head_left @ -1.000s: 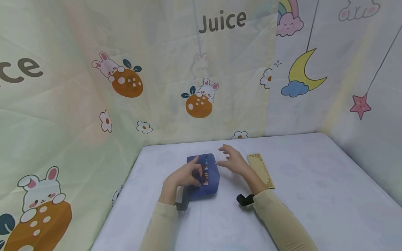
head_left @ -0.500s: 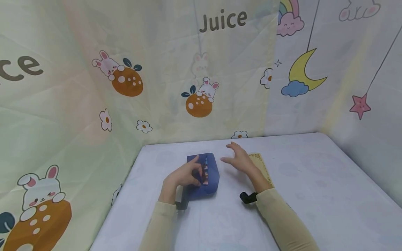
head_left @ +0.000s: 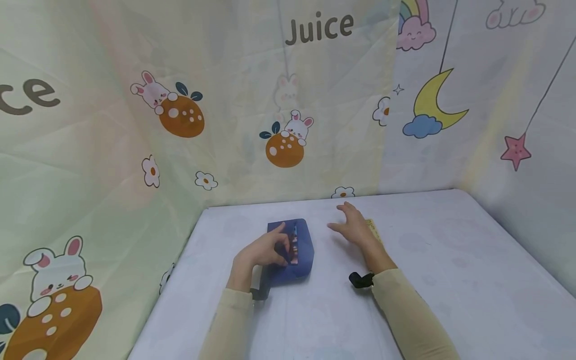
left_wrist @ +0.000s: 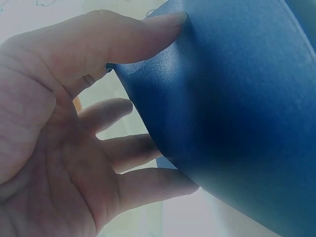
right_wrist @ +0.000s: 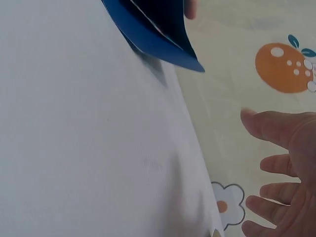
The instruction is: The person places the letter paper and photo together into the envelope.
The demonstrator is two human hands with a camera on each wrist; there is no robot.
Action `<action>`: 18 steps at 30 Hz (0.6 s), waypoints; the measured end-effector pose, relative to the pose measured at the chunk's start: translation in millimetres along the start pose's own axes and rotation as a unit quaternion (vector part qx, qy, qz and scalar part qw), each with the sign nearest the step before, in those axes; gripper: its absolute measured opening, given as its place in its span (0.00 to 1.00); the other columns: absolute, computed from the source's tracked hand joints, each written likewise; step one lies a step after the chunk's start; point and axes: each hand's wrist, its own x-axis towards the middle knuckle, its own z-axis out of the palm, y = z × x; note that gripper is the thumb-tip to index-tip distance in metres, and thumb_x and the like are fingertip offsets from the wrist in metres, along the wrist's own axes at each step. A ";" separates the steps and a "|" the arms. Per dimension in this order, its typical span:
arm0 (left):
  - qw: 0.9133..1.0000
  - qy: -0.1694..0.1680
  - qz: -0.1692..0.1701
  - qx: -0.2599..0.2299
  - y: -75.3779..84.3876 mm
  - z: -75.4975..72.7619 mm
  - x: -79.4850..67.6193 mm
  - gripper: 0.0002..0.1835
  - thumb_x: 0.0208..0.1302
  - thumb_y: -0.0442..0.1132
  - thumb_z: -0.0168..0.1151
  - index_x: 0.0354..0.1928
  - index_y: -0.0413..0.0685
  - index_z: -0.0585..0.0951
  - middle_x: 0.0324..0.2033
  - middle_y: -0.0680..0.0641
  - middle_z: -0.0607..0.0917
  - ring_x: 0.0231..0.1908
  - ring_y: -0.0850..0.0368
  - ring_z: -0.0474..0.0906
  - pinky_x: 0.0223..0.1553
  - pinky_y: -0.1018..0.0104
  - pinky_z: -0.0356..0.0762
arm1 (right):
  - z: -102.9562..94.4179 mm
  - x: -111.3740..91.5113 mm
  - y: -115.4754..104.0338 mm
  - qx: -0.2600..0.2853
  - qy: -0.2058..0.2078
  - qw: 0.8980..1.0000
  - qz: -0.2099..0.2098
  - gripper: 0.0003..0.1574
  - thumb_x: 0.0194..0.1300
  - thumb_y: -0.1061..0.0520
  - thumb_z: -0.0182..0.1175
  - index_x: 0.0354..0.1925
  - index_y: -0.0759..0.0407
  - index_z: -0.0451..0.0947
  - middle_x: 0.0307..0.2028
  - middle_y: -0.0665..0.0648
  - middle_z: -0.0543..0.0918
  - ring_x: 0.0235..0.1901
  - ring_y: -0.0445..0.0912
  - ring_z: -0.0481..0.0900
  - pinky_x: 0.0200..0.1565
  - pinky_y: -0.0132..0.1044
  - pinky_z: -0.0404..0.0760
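Observation:
A dark blue paper envelope (head_left: 306, 252) lies on the table left of centre, its flap side pointing right. Inside its mouth shows a strip of a colourful printed card (head_left: 294, 246). My left hand (head_left: 263, 250) pinches the envelope's edge and lifts it. In the left wrist view the thumb presses on the blue paper (left_wrist: 237, 108), with the other fingers behind its edge. To the right, my right hand (head_left: 355, 227) hovers with fingers spread and nothing in them. Behind that hand a gold patterned card strip (head_left: 373, 229) is mostly hidden in the head view.
A white cloth covers the table (head_left: 450, 260). Printed curtains (head_left: 243, 100) with rabbits and oranges rise behind it and on both sides. A black wrist strap piece (head_left: 361, 280) sticks out at the right sleeve.
My right hand has moved right, away from the envelope, and now covers more of the gold card strip. The left hand keeps its hold on the envelope.

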 end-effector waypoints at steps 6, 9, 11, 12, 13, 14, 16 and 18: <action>1.000 0.000 -0.005 -0.005 2.5 -0.1 0.6 0.20 0.48 0.33 0.81 0.33 0.65 0.80 0.84 0.47 0.52 0.79 0.36 0.56 0.76 0.36 0.59 | -8.2 0.0 9.4 -0.002 0.005 1.000 0.024 0.47 0.69 0.47 0.67 0.76 0.66 0.61 0.81 0.72 0.51 0.80 0.68 0.49 0.77 0.65 0.53; 1.000 -0.002 -0.007 -0.010 2.8 0.5 0.7 0.20 0.48 0.33 0.81 0.33 0.64 0.81 0.84 0.47 0.52 0.79 0.37 0.57 0.75 0.36 0.60 | -11.4 -1.2 13.7 -0.008 0.002 0.999 0.039 0.48 0.69 0.46 0.66 0.76 0.65 0.61 0.81 0.72 0.51 0.79 0.69 0.50 0.77 0.65 0.53; 1.000 -0.005 -0.008 -0.012 2.8 0.9 0.5 0.19 0.49 0.33 0.81 0.34 0.65 0.81 0.84 0.47 0.51 0.79 0.37 0.57 0.75 0.36 0.60 | -12.7 -2.0 16.2 -0.013 -0.001 0.999 0.043 0.48 0.69 0.46 0.66 0.76 0.65 0.61 0.81 0.72 0.50 0.79 0.69 0.50 0.77 0.65 0.54; 1.000 -0.005 -0.009 -0.012 2.9 1.0 0.3 0.19 0.49 0.33 0.81 0.34 0.65 0.81 0.84 0.47 0.51 0.79 0.37 0.57 0.75 0.36 0.60 | -13.3 -2.3 17.4 -0.015 -0.001 0.999 0.043 0.47 0.69 0.46 0.66 0.76 0.66 0.61 0.81 0.72 0.50 0.79 0.69 0.50 0.77 0.65 0.54; 1.000 -0.005 -0.009 -0.011 2.7 1.2 0.2 0.19 0.49 0.33 0.81 0.33 0.65 0.81 0.84 0.47 0.51 0.79 0.37 0.57 0.75 0.36 0.60 | -13.7 -2.6 18.4 -0.018 -0.002 0.999 0.044 0.47 0.69 0.46 0.66 0.76 0.66 0.61 0.81 0.73 0.50 0.79 0.70 0.51 0.77 0.65 0.54; 1.000 -0.004 -0.007 -0.008 2.6 1.1 0.0 0.19 0.49 0.33 0.81 0.33 0.64 0.80 0.84 0.46 0.52 0.79 0.36 0.57 0.74 0.35 0.61 | -14.1 -2.8 19.4 -0.020 -0.002 0.999 0.045 0.47 0.69 0.46 0.67 0.75 0.66 0.62 0.81 0.73 0.51 0.79 0.70 0.51 0.76 0.65 0.55; 1.000 -0.003 -0.005 -0.004 3.0 0.8 -0.5 0.19 0.49 0.33 0.81 0.33 0.64 0.80 0.84 0.46 0.52 0.79 0.35 0.56 0.74 0.35 0.60 | -14.9 -2.9 20.9 -0.023 -0.001 0.999 0.046 0.47 0.69 0.46 0.67 0.75 0.66 0.62 0.80 0.73 0.51 0.79 0.70 0.51 0.76 0.65 0.55; 1.000 -0.001 -0.002 0.001 2.8 0.7 -0.5 0.20 0.49 0.33 0.81 0.32 0.64 0.79 0.84 0.45 0.52 0.79 0.34 0.56 0.74 0.35 0.60 | -15.6 -2.7 22.3 -0.027 -0.002 0.999 0.047 0.47 0.69 0.46 0.67 0.75 0.67 0.62 0.80 0.74 0.51 0.78 0.70 0.51 0.76 0.66 0.56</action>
